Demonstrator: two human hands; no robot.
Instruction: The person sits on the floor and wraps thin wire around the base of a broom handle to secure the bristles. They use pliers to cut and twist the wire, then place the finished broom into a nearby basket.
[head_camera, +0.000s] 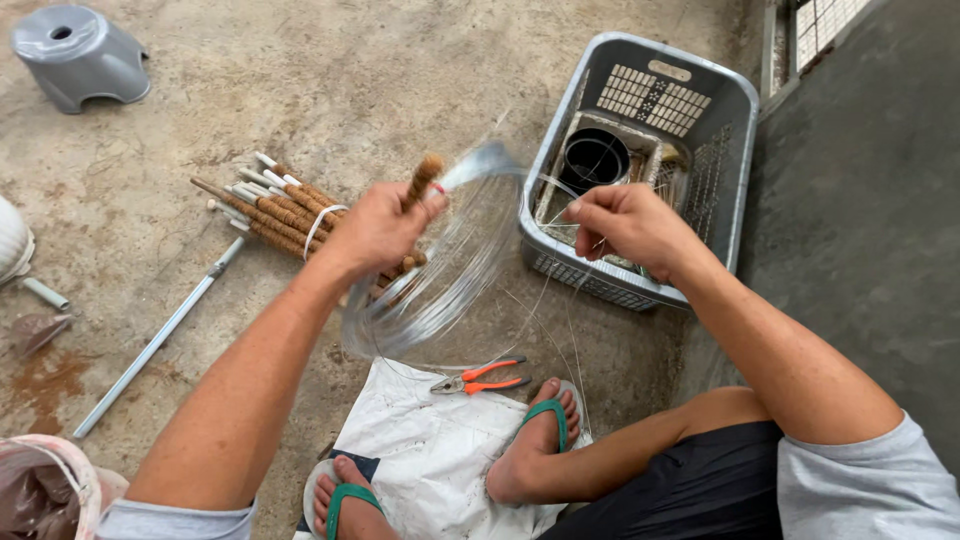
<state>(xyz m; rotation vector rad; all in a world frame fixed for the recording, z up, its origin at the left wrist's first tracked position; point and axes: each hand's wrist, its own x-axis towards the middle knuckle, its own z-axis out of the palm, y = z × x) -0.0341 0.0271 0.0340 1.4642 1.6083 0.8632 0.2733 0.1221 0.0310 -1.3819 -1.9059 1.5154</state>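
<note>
Bundle of fibre-wrapped sticks (285, 208) on the concrete at 10 o'clock. Left hand (378, 228) fisted tight round one fibre-wrapped stick (424, 178), blurred thin wire (440, 270) looping below it. Right hand (628, 225) at 2 o'clock pinches the wire over the grey basket (735, 150). Orange-handled pliers (480, 376) on white sack (430, 450), 6 o'clock

I count two hands: left hand (375, 228), right hand (625, 225). One wrapped stick (424, 180) in the left. One blurred clear-line loop (440, 270). One basket (740, 150), one black pot (593, 158) inside it. One pliers (480, 376) on one white sack (430, 450). One bundle of sticks (285, 208); I can't count them singly. One long tube (150, 345). One grey stool (78, 55). Two green sandals (548, 412).
</note>
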